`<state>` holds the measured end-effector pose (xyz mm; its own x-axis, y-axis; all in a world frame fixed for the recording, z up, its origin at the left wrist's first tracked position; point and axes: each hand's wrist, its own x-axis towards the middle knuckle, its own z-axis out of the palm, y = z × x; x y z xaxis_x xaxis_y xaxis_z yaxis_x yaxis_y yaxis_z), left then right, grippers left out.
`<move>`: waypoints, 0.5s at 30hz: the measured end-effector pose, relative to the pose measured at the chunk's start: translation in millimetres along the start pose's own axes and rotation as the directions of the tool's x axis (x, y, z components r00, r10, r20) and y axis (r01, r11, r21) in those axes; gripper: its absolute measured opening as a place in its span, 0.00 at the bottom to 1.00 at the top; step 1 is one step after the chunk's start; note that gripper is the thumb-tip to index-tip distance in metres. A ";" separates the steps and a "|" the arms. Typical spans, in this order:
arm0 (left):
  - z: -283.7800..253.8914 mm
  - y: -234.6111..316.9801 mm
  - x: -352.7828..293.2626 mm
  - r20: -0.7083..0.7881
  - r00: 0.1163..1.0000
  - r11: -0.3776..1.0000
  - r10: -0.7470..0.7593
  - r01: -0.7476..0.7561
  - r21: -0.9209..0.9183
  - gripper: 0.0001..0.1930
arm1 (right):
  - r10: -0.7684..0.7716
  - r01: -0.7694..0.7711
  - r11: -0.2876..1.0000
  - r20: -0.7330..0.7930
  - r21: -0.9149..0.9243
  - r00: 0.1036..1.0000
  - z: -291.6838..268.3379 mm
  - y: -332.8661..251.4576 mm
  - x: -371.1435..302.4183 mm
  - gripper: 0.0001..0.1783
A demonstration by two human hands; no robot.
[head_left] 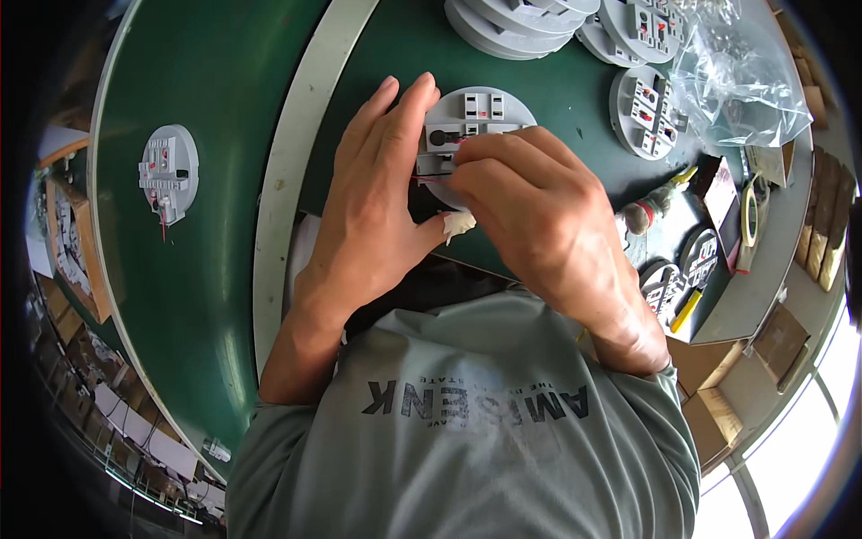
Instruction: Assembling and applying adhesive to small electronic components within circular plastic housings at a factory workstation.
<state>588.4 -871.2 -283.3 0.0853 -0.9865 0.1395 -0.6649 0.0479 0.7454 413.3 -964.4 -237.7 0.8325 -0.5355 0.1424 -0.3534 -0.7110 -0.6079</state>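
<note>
A round grey plastic base (503, 106) with raised slotted blocks lies on the green table in front of me. My left hand (373, 193) rests along its left edge, fingers stretched out and thumb apart; white tape wraps the thumb tip. Over the base's right part, my right hand (539, 198) is closed in a pinch, and its fingertips are hidden. A thin red wire (429, 179) runs from the left side of the base toward those fingers. Beside them, a small black round part (438, 137) sits on the base.
Stacked grey bases (512, 31) stand at the far side, beside a clear plastic bag (741, 85). Another base (642, 112) lies right, near a power tool (651, 211), yellow-handled tool (687, 310) and tape roll (751, 211). Left, a green conveyor belt (211, 296) carries one base (169, 171).
</note>
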 end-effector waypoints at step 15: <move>5.0 -19.5 13.4 -0.042 0.997 0.998 0.058 -0.058 -0.007 0.56 | -0.029 0.024 0.999 0.119 0.040 0.992 1.1 11.3 36.6 0.15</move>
<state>598.8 -886.1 -299.2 0.0778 -0.9748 0.2092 -0.6635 0.1060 0.7406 440.3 -991.5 -240.1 0.8871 -0.4568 0.0655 -0.3161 -0.7049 -0.6350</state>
